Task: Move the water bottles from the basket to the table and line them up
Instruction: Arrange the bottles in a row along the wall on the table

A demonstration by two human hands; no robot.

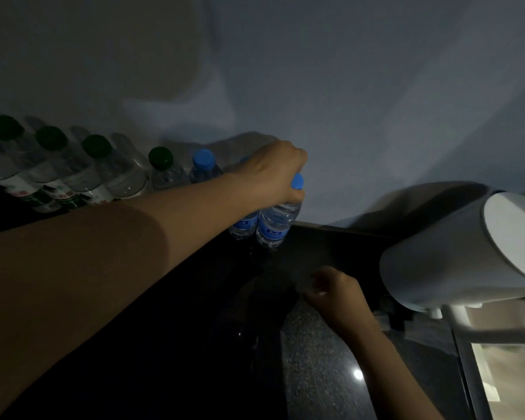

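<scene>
A row of water bottles stands along the wall on the dark table (315, 359). Several at the left have green caps (160, 157), and the ones to the right of them have blue caps (203, 159). My left hand (273, 171) reaches across and grips the neck of the rightmost blue-capped bottle (275, 225), which stands at the end of the row, touching its neighbour (244, 225). My right hand (335, 294) hovers low over the table in front, fingers loosely curled, holding nothing. The basket is out of view.
A white electric kettle (455, 253) stands at the right, close to the row's end. The table's right edge (467, 374) drops to a lighter floor. The wall (346, 101) runs right behind the bottles. The scene is dim.
</scene>
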